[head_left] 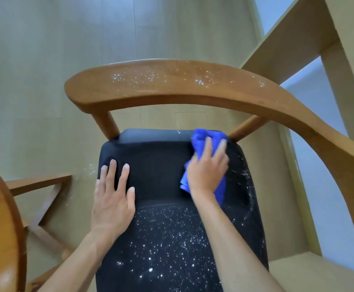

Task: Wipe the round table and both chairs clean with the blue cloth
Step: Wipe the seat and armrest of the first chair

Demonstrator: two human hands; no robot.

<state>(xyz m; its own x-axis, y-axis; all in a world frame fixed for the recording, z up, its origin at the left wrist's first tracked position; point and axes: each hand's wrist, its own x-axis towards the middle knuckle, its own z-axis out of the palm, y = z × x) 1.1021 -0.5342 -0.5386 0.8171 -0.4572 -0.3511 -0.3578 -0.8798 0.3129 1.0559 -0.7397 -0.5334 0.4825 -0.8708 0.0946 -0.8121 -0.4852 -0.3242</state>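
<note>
The blue cloth point(201, 142) lies bunched on the far right part of the chair's black seat point(157, 165), under the right hand point(206, 171), whose spread fingers press it flat against the cushion; cloth shows beyond the fingertips and beside the wrist. The left hand point(112, 199) rests released, palm down with straight fingers, on the seat's left side. White specks dot the near seat and the curved wooden backrest point(172, 87). The round surface's edge point(1, 218) shows at lower left.
</note>
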